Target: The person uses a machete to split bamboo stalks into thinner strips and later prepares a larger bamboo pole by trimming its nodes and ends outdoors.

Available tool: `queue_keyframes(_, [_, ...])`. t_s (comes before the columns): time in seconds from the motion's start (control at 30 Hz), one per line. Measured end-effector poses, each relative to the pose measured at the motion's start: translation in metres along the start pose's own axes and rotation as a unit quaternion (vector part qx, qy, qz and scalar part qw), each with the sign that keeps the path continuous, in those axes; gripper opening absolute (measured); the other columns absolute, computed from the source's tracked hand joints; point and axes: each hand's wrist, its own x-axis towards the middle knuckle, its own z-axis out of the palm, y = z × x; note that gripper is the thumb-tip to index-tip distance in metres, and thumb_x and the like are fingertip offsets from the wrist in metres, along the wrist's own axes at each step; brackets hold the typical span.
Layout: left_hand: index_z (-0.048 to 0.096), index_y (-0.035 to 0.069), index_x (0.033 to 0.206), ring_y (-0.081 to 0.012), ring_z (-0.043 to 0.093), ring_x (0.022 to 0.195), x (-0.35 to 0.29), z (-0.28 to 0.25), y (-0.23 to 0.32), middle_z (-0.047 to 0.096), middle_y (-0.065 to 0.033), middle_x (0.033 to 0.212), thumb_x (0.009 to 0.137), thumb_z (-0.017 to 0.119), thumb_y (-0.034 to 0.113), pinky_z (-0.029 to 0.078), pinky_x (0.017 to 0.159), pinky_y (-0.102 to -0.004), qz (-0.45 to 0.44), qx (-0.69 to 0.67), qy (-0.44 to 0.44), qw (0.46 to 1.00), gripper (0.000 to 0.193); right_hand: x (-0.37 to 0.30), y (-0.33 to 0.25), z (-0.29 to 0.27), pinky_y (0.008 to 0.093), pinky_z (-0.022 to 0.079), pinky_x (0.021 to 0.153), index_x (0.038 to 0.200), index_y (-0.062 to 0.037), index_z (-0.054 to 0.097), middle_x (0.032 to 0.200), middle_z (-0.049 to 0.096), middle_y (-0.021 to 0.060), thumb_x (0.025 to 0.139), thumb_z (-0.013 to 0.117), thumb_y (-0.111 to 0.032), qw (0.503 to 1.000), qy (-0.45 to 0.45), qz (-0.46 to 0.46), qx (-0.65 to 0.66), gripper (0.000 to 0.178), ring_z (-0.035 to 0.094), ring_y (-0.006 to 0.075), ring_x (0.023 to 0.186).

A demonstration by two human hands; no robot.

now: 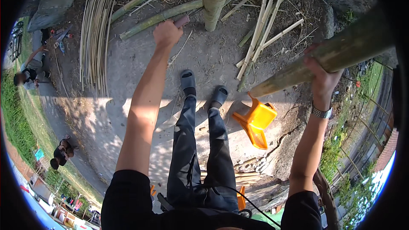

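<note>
The right hand (321,74) grips a long bamboo pole (324,59); the left hand (167,33) is closed around a tool handle (182,21). The pole's end hangs at two o'clock from the feet (203,87); a slip could strike them.

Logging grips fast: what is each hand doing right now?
Left hand: closed around a tool handle.
Right hand: gripping the thick bamboo pole.

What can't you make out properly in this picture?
- Tool in the left hand: only its reddish handle end shows; the fist hides the rest.
- Bamboo pole in the right hand: its far end runs off the dark rim.
- Two people at left: too small.
</note>
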Motion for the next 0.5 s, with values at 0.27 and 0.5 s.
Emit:
queue_keyframes(0.27, [0.078, 0.013, 0.103, -0.0355, 0.074, 0.096, 0.011, -0.01, 0.002, 0.077, -0.0157, 0.1, 0.076, 0.077, 0.039, 0.059, 0.084, -0.047, 0.017, 0.056, -0.044, 0.997, 0.037, -0.122, 0.213, 0.033, 0.0366, 0.054, 0.067, 0.088, 0.0046, 0.069, 0.082, 0.073, 0.0146, 0.054, 0.081, -0.017, 0.881, -0.211, 0.393, -0.157, 0.042, 0.069, 0.0228, 0.073])
queue_keyframes(0.5, [0.077, 0.012, 0.104, -0.0361, 0.073, 0.096, -0.007, 0.005, -0.033, 0.076, -0.0171, 0.101, 0.078, 0.077, 0.04, 0.058, 0.085, -0.0458, 0.038, -0.165, -0.048, 0.984, 0.039, -0.103, 0.081, -0.022, 0.034, 0.054, 0.064, 0.098, 0.0053, 0.064, 0.083, 0.069, 0.0101, 0.057, 0.078, -0.005, 0.941, -0.143, 0.289, -0.099, 0.044, 0.067, 0.0207, 0.071])
